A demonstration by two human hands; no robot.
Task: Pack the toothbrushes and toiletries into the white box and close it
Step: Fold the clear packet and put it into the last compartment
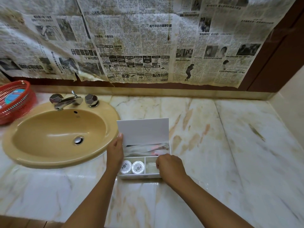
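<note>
The white box (139,176) stands on the marble counter with its lid (144,130) raised upright. Wrapped toothbrushes (146,148) lie across its long back compartment. Two round white toiletry tins (132,167) stand in the front left compartment. A clear packet (150,166) lies in the front right compartment. My left hand (115,152) lies against the box's left side, its thumb up at the lid's lower left corner. My right hand (170,167) is over the front right compartment with its fingers curled at the clear packet; what they grip is hidden.
A tan sink (54,137) with a chrome tap (69,100) sits just left of the box. A red mesh basket (14,101) stands at the far left. Newspaper (131,38) covers the wall behind. Bare marble counter (230,137) extends right and toward me.
</note>
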